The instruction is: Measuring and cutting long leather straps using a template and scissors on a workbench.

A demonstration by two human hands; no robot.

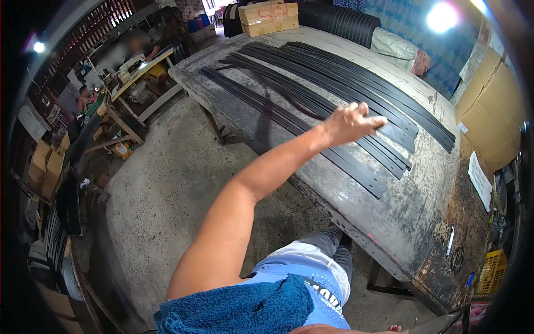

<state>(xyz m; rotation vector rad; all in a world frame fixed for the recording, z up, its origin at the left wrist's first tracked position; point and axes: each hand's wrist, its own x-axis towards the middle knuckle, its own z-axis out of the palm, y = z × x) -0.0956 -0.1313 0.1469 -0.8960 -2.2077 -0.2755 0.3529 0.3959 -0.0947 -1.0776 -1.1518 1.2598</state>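
Observation:
Several long black strips [356, 172] lie side by side in groups along the table, flat, some with small holes at their near right ends. My left hand [353, 121] reaches across above them with its fingers closed. A thin dark strip [292, 100] curves up from the far left of the groups into this hand, which grips it; the part inside the fingers is hidden. Only a few fingertips of my right hand [395, 328] show at the lower edge, so its grip cannot be made out.
The worn grey table [406, 222] carries a cardboard box [270, 18] at its far end. A pen [450, 240], a coil and a paper sheet [479, 181] lie near its right side. Large cardboard [492, 111] stands at the right. Another person sits at a workbench [142, 72] far left.

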